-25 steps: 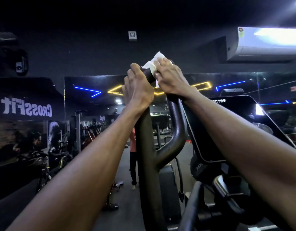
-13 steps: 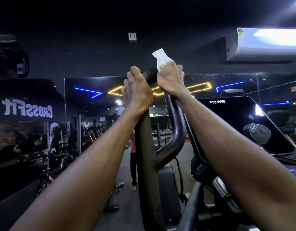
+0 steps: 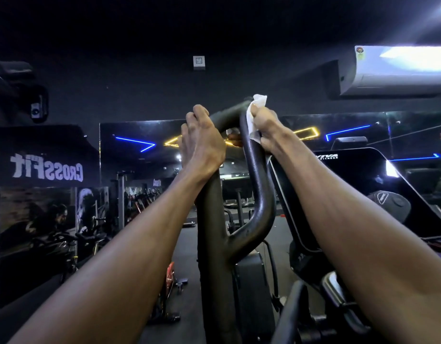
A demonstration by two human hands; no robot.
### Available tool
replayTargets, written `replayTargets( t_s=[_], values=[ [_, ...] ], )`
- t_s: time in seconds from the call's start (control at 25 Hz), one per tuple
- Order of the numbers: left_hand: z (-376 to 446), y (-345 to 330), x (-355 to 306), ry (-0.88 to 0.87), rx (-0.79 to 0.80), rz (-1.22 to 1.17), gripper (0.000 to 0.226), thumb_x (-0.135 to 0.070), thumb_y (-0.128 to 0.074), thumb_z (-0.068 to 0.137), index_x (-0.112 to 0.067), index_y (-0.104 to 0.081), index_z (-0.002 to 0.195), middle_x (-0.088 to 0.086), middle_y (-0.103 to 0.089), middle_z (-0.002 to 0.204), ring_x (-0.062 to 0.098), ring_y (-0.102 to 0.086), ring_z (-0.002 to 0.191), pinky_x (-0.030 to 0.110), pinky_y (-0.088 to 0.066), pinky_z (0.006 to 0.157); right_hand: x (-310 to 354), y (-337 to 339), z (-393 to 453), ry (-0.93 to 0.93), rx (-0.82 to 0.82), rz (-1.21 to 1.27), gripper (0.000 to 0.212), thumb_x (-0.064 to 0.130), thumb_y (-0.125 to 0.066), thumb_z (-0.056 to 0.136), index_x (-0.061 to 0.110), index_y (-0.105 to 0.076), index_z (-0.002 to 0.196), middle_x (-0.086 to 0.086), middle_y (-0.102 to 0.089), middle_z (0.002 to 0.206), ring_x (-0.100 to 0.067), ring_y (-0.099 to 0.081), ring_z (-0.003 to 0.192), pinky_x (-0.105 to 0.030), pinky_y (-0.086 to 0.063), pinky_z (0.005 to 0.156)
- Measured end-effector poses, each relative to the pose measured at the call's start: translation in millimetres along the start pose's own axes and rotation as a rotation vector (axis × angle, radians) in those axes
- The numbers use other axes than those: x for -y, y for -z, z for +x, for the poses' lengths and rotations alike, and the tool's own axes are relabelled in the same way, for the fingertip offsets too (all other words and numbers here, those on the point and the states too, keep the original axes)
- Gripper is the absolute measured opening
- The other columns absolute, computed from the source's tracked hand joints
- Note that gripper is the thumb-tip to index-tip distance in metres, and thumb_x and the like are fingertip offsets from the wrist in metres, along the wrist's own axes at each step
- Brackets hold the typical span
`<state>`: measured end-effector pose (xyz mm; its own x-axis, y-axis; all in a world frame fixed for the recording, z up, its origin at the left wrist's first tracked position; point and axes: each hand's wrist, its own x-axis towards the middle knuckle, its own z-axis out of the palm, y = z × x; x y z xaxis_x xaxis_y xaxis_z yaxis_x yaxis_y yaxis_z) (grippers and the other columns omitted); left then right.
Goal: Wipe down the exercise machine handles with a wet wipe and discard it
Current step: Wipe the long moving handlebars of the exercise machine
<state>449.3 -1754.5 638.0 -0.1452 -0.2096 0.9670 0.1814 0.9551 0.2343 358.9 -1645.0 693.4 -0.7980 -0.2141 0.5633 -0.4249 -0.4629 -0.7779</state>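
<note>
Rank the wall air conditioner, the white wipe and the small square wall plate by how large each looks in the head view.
1. Air conditioner, largest by far, though cut off at the right edge.
2. White wipe, partly hidden in the right hand.
3. Square wall plate, smallest; it is farther away, so its true size is unsure.

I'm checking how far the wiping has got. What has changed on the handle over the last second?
The right hand, gripping the wet wipe, slid from the top bend of the handle down onto its right-hand bar, so the wipe now lies against that bar with one corner sticking up. The left hand kept its grip on the left side of the loop. The camera view tilted slightly.
</note>
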Motion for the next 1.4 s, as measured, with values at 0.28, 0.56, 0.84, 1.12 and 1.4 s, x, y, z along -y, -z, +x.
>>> replayTargets(
  t_s=[0.28,0.56,0.84,1.12,1.4],
  values=[
    [0,0,0,0.0,0.007,0.038,0.022,-0.006,-0.035,0.092,-0.014,-0.043,0.111,0.009,-0.05,0.107,0.024,-0.048,0.091,0.041,-0.042,0.077,-6,14,6,-0.085,0.341,0.137,0.058,0.048,-0.03,0.105,0.0,-0.061,0.109,-0.021,-0.072,0.097,-0.035,-0.072,0.087,-0.05,-0.058,0.083],
    [2,-1,1,-0.009,0.019,0.043,0.022,-0.01,-0.037,0.094,-0.014,-0.045,0.113,0.01,-0.05,0.109,0.024,-0.05,0.094,0.043,-0.047,0.081,-7,7,5,-0.004,0.205,-0.007,0.058,0.049,-0.038,0.104,-0.006,-0.057,0.114,-0.028,-0.068,0.097,-0.04,-0.07,0.083,-0.054,-0.057,0.089],
    [0,0,-1,0.0,0.016,0.063,0.021,-0.008,-0.035,0.094,-0.014,-0.046,0.111,0.01,-0.052,0.11,0.026,-0.051,0.094,0.042,-0.045,0.08,-22,18,-20,-0.054,0.251,0.039,0.05,0.048,-0.033,0.105,0.007,-0.05,0.085,-0.013,-0.059,0.059,-0.025,-0.057,0.051,-0.033,-0.05,0.057],
    [-3,0,-2,-0.004,0.008,0.099,0.023,-0.004,-0.038,0.093,-0.013,-0.047,0.112,0.012,-0.052,0.112,0.023,-0.048,0.095,0.039,-0.04,0.078,-35,32,-51,-0.092,0.319,-0.043,0.06,0.054,-0.028,0.103,0.005,-0.055,0.083,-0.018,-0.058,0.068,-0.027,-0.057,0.054,-0.034,-0.048,0.059],
    [-5,2,-1,-0.011,0.01,0.091,0.024,-0.002,-0.042,0.091,-0.013,-0.047,0.112,0.012,-0.052,0.109,0.022,-0.049,0.093,0.039,-0.041,0.077,-56,43,-85,-0.129,0.29,0.022,0.056,0.055,-0.032,0.102,0.003,-0.053,0.107,-0.012,-0.057,0.074,-0.024,-0.055,0.059,-0.034,-0.051,0.06]
  ],
)
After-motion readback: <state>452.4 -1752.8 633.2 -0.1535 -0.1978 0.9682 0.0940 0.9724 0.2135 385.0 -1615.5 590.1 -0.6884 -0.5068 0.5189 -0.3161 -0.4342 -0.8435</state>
